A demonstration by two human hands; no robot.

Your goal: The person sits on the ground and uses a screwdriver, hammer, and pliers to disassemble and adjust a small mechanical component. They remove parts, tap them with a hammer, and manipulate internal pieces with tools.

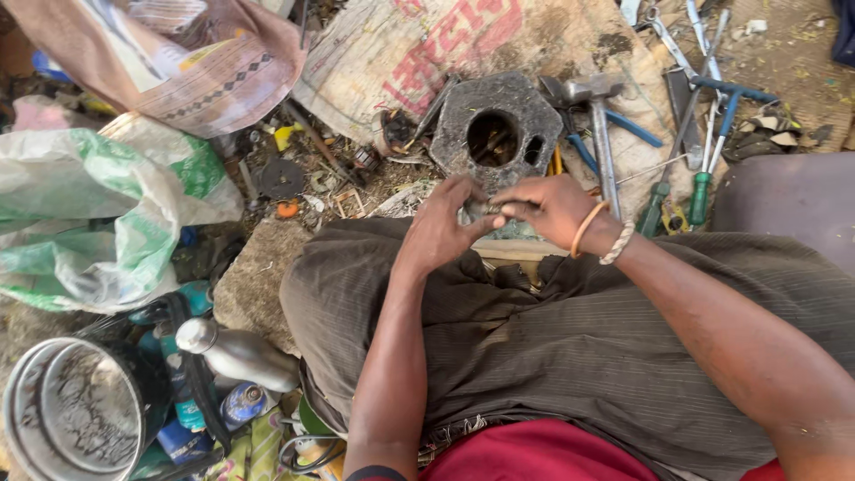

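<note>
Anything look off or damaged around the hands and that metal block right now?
Nothing looks broken. Both hands, left hand and right hand, pinch a small metal part above the holed metal block. Hammer and screwdrivers lie scattered among ground debris.

White-green plastic bag left; red-printed sack top.

A hexagonal metal block with a round hole lies at twelve o'clock, a hammer and green-handled screwdrivers to its right at one to two o'clock. At nine o'clock sits a white and green plastic sack; at seven, a steel bottle beside a round metal tin.
</note>
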